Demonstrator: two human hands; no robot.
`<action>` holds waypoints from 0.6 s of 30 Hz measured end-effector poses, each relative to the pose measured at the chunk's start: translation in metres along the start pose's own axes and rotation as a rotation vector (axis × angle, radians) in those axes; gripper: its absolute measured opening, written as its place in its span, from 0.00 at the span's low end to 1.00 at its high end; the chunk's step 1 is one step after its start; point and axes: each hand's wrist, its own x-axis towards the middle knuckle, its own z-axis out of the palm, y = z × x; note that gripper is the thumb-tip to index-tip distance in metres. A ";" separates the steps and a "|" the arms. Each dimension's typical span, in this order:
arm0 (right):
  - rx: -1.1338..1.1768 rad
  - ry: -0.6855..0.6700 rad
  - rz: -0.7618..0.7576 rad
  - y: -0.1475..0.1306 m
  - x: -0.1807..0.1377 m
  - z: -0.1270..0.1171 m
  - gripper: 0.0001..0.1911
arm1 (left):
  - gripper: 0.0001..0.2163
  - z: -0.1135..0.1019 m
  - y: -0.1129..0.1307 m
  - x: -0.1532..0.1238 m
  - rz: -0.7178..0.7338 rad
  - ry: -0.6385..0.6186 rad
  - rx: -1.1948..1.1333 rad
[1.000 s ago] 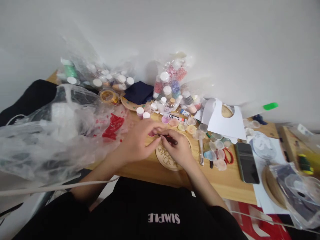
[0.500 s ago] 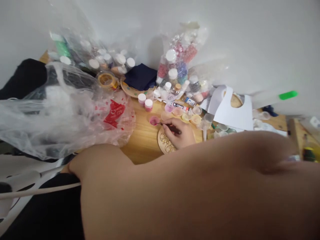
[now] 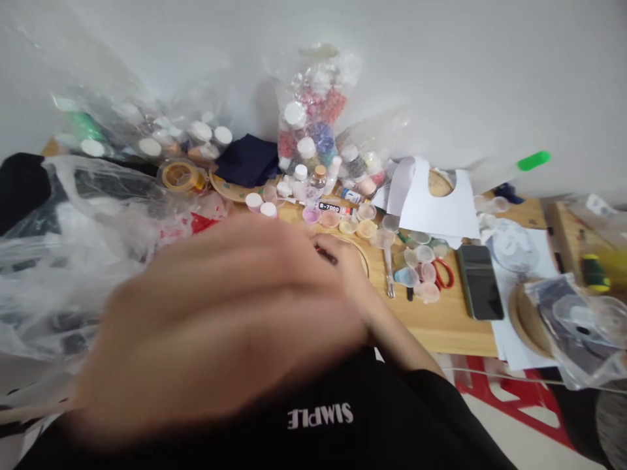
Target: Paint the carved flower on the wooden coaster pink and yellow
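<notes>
Foremost, left hand (image 3: 220, 320): one, blurred, large and near the camera; we cannot tell how its fingers stand or whether it holds anything.
Right hand (image 3: 347, 261): one, curled around a slim dark handle (image 3: 327, 256), partly behind the left; we cannot see the handle's tip.
Round wooden disc (image 3: 361, 250): one, under and beside the right hand, only part of its far and right rim in our view.
Step in hand: by our judgement, handwork with the slim handle above the disc, perhaps at a pause.
Next move: we judge it calls for a steady right grip and a clear sight of the tip.
In the way: the left hand, masking most of the disc for us.
Small cups: a row just beyond the right hand, including a pink cup (image 3: 311, 214) and a peach cup (image 3: 366, 228).
Glue tube (image 3: 329, 207): one, lettered B-7000, lying behind that row.
White-capped jars (image 3: 268, 209): two, side by side, left of the tube.
Right side: we list red-handled scissors (image 3: 445, 274) among further cups, then a phone (image 3: 480, 281), lying flat.
Left side: crumpled clear plastic bag (image 3: 78, 254), near the left hand, crowding that side.
Rear: dark folded cloth (image 3: 248, 160); upright bag of colored beads (image 3: 321, 111); cut white paper (image 3: 438, 212).
</notes>
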 end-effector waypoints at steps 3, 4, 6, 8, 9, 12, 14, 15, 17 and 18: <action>0.074 0.073 0.019 0.004 -0.003 -0.001 0.09 | 0.11 0.017 -0.056 -0.003 -0.043 0.177 0.210; 0.100 0.088 0.027 0.006 -0.004 -0.002 0.09 | 0.11 0.026 -0.074 -0.009 -0.094 0.183 0.267; 0.151 0.112 0.041 0.008 -0.006 -0.004 0.09 | 0.13 0.045 -0.104 -0.026 -0.194 0.164 0.322; 0.209 0.127 0.054 0.009 -0.006 -0.007 0.09 | 0.17 0.061 -0.124 -0.042 -0.269 0.151 0.336; 0.239 0.128 0.058 0.010 -0.005 -0.007 0.09 | 0.19 0.067 -0.131 -0.049 -0.293 0.145 0.330; 0.292 0.101 0.064 0.012 -0.003 -0.005 0.08 | 0.19 0.079 -0.143 -0.058 -0.324 0.096 0.318; 0.289 0.078 0.072 0.013 -0.002 -0.003 0.08 | 0.17 0.084 -0.148 -0.057 -0.296 0.111 0.332; 0.282 0.065 0.076 0.014 -0.001 -0.002 0.07 | 0.15 0.086 -0.150 -0.055 -0.276 0.128 0.338; 0.271 0.043 0.074 0.014 0.000 -0.002 0.07 | 0.10 0.088 -0.151 -0.050 -0.234 0.156 0.343; 0.272 0.027 0.069 0.014 0.000 -0.004 0.07 | 0.07 0.089 -0.150 -0.047 -0.218 0.163 0.340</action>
